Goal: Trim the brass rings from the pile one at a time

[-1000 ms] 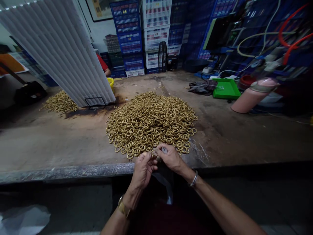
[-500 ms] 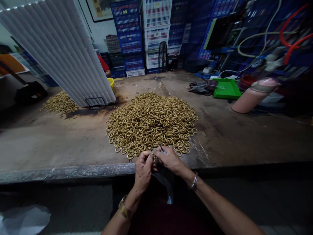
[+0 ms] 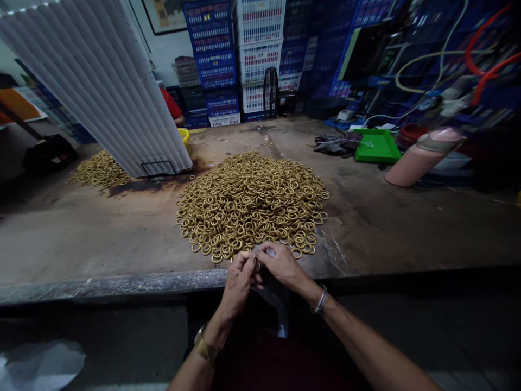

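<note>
My left hand is closed at the table's front edge, with thumb and forefinger pinching a gold-coloured ring. Right beside it, my right hand is closed too, its fingertips meeting the ring. A thin dark tool showed between those fingers a moment ago; now the fingers mostly hide it, and its kind is unclear. Just beyond both hands spreads a large heap of similar gold-coloured rings, some lying loose along its near rim.
A tall corrugated white panel leans at the left in a black wire stand, near a second ring pile. At right are a green tray and a pink bottle. Stacked crates and a person's red sleeve appear behind.
My right hand's fingers have tipped and curled closer to the ring, and the dark tool end that stuck up is no longer plainly visible. My left hand has barely shifted.
</note>
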A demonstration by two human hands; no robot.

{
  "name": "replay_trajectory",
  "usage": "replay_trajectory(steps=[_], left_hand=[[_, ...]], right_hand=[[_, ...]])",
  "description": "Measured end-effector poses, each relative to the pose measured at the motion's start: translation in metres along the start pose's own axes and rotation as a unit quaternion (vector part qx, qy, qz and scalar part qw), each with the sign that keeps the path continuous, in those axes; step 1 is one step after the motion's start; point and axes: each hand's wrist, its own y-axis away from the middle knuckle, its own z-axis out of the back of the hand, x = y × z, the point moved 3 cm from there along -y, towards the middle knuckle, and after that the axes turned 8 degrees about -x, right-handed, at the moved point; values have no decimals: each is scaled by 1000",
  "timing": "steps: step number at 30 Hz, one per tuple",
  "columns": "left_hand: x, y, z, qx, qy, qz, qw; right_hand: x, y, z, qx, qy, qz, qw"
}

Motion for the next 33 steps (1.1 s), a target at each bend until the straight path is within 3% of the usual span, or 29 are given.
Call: replay_trajectory(steps=[5, 9, 12, 15, 20, 25, 33], left_hand=[[-2, 5, -3, 54, 102, 62, 991], [-1, 7, -3, 56, 135, 52, 988], [1, 8, -3, 39, 122, 18, 992], [2, 7, -2, 23, 103, -12, 994], [-1, 6, 0, 12, 59, -38, 997], [-3, 6, 1, -8, 18, -42, 999], [0, 8, 3, 9, -4, -54, 998]], right_hand=[[4, 2, 2, 10, -23, -9, 1000], [6, 3, 3, 25, -47, -12, 998], [3, 3, 4, 19, -40, -13, 999], [-1, 5, 5, -7, 27, 38, 999], [0, 15, 3, 58, 137, 136, 979], [2, 18, 1, 75, 176, 150, 970], [-1, 20, -2, 87, 235, 160, 955]])
